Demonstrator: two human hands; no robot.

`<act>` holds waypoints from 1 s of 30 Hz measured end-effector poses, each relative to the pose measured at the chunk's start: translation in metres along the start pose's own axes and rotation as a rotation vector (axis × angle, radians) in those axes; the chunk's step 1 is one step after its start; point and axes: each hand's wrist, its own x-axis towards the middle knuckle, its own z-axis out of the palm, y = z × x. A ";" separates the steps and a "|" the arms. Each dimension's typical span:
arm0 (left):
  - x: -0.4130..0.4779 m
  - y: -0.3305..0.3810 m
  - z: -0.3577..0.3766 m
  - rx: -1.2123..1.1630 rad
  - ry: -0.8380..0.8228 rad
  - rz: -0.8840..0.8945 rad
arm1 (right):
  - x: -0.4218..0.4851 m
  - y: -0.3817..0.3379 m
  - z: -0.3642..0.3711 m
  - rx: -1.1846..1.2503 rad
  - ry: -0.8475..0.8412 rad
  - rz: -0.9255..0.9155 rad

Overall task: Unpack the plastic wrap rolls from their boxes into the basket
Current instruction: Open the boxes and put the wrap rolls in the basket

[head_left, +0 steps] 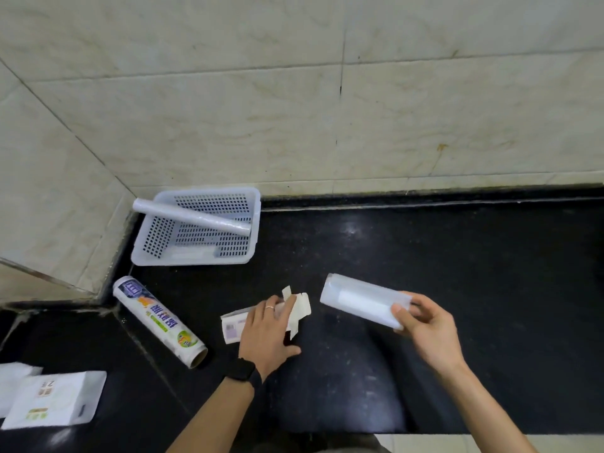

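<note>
The left hand point(266, 328) covers the middle of the opened box point(232, 325), and I cannot read its print; the roll point(359, 300) pinched in the right hand point(425, 325) is blurred, its near end hidden behind the fingers; the white packets point(49, 400) run off the left edge; a pale shape point(192, 253) by the front wall of the basket point(189, 262) is too faint for me to identify.

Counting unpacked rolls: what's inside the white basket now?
One clear wrap roll lies diagonally in the basket, its left end jutting over the rim. A pale shape sits by the near wall, too blurred to identify. Basket floor under the roll is covered.
</note>
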 end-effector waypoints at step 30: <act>-0.012 -0.125 -0.088 -1.375 0.205 -0.605 | 0.017 -0.064 0.222 -0.958 -0.567 -0.729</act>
